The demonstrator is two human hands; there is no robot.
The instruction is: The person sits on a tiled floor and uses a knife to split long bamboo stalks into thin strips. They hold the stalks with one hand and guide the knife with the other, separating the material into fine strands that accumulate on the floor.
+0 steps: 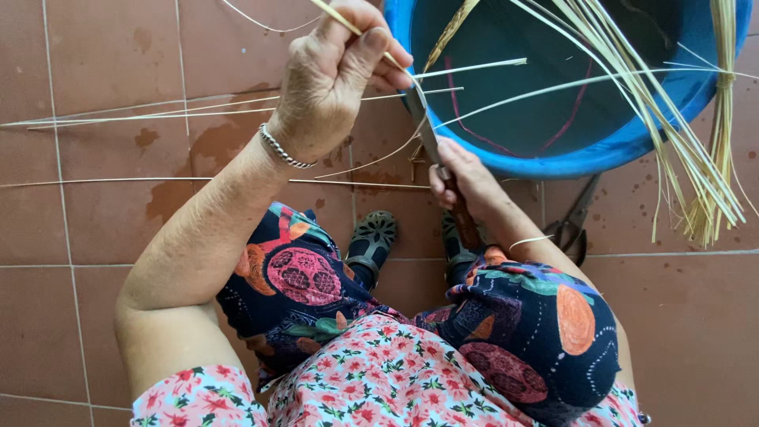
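Note:
My left hand (336, 75) is raised over my knee, pinching a thin pale reed strip (348, 22) between thumb and fingers; a silver bracelet circles that wrist. My right hand (462, 178) is lower, closed around the dark wooden handle of a knife (427, 130). The grey blade points up toward my left hand and meets the strip just below my left fingers. Both hands are over the gap between my knees, beside the rim of a blue tub (553, 158).
The blue tub holds water and several long pale reed strips (632, 87) that hang over its rim. More thin strips (142, 117) lie on the wet reddish tile floor at left. Dark scissors (573, 225) lie on the floor at right. My sandalled feet (371, 237) are below.

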